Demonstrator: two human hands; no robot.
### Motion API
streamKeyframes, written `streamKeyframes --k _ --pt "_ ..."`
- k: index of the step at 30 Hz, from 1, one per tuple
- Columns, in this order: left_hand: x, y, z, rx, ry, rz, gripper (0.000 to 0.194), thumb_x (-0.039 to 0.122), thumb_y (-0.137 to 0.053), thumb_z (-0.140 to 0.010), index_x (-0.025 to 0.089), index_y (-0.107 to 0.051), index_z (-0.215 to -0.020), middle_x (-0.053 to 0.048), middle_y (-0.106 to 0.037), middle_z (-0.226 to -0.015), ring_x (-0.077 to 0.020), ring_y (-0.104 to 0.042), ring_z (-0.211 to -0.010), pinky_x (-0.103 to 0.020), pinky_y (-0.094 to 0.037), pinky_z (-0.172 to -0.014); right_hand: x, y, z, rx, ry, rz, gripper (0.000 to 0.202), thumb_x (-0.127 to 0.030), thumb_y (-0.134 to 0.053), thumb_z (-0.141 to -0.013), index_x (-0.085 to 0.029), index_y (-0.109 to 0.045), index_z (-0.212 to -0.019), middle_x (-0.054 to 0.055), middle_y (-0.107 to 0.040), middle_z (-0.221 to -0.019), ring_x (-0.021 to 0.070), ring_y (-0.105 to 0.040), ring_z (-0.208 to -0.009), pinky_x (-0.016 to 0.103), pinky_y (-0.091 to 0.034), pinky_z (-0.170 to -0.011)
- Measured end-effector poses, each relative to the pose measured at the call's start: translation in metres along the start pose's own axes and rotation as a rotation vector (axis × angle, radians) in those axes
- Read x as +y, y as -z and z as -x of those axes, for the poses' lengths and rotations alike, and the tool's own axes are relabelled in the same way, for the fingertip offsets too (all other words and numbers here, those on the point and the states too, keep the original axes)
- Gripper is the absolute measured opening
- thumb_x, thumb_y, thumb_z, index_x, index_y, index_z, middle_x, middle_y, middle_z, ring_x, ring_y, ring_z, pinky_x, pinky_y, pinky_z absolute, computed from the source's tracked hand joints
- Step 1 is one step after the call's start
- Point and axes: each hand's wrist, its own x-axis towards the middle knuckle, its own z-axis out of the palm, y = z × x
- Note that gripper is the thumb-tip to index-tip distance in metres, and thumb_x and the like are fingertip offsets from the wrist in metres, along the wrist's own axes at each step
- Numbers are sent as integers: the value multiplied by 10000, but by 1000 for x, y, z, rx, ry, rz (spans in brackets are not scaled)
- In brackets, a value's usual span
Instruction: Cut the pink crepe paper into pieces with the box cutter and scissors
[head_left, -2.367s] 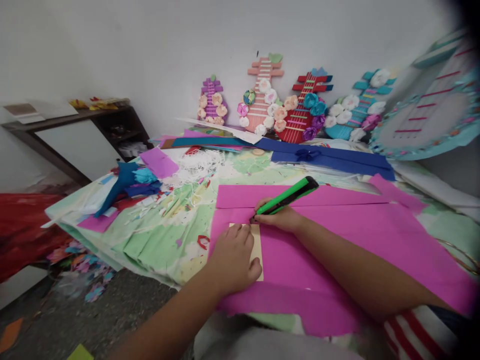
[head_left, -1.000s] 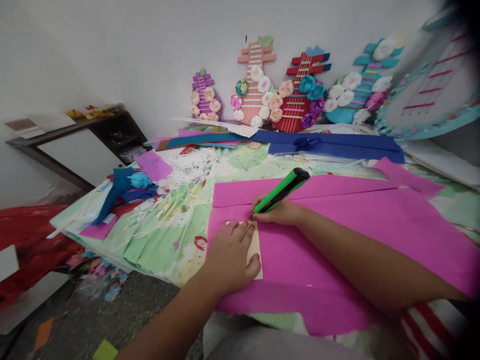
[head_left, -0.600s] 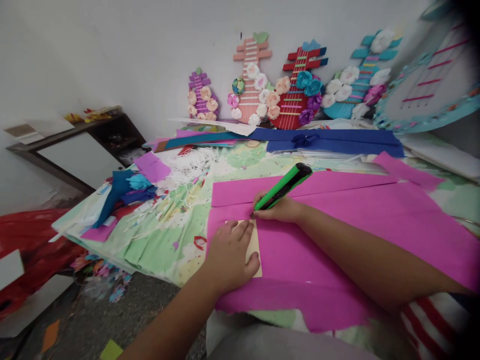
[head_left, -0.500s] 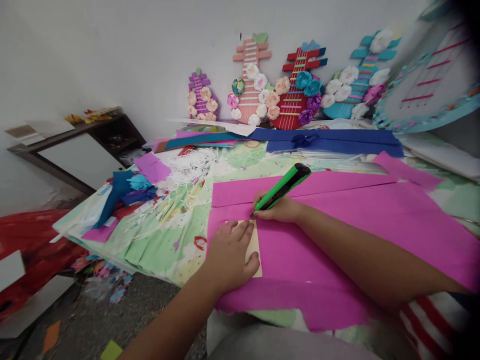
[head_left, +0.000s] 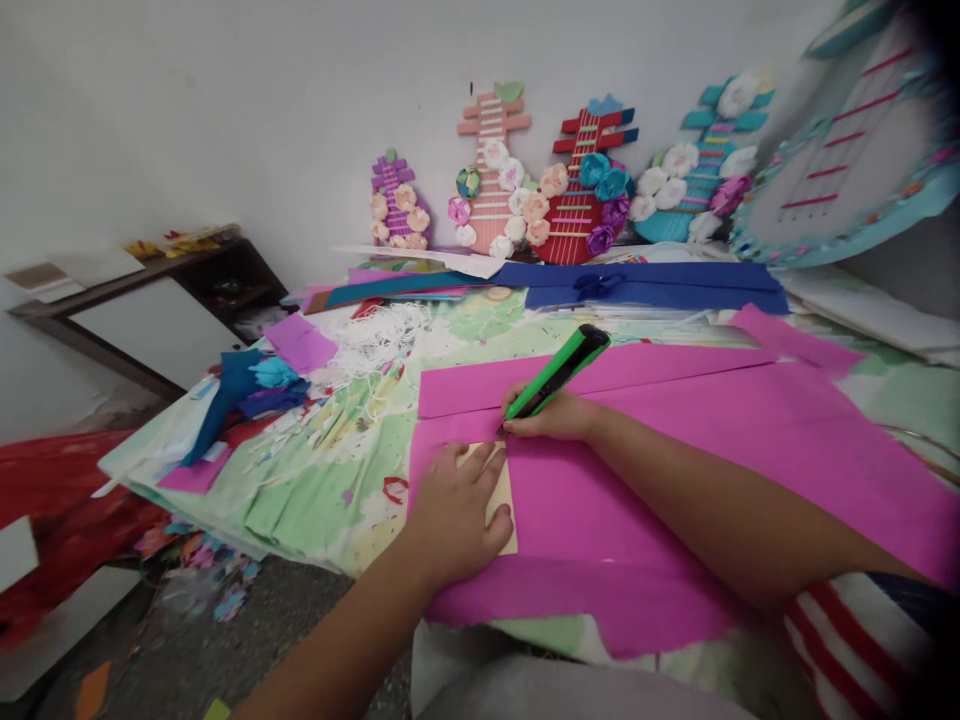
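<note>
My left hand [head_left: 469,510] lies with fingers spread on a small cream card [head_left: 511,520], pressing it against a large pink paper sheet [head_left: 630,500]. The card is partly hidden under the fingers. In a pen-like grip, my right hand [head_left: 546,414] holds a thick green and black utility knife [head_left: 559,372]. The knife slants up to the right, and its tip is down at the card's upper right corner. Its tip is too small to make out clearly.
Decorated paper instruments [head_left: 574,190] lean along the wall. Blue paper strips [head_left: 660,285] lie at the back. White string [head_left: 382,340] and paper scraps [head_left: 259,385] cover the left of the patterned tablecloth [head_left: 300,500]. A low cabinet [head_left: 161,320] stands beyond the table.
The view has shifted slightly, so everything sits a little further left. Both hands keep their holds, and the knife tip remains by the card's upper corner.
</note>
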Motion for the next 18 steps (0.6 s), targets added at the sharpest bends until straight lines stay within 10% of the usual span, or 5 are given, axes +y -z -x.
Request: streamKeyframes --k 10,18 --pt "0 -2 1 -15 2 -35 570 313 -428 -721 112 -394 -1254 -105 -440 -1249 -320 -344 -1082 -492 -277 -906 1 2 -1 -47 26 40 127 -247 -594 -620 -162 -533 -692 -13 -578 -652 104 -556 -637 227 -451 -619" --pt "1 0 -2 -87 0 -78 562 339 -391 -750 115 -370 -1266 -108 -406 -1280 -320 -346 -1081 -487 -274 -892 -11 1 -1 230 -87 -32 86 -170 -554 -573 -165 -494 -635 -35 -538 -531 94 -522 -505 211 -427 -496"
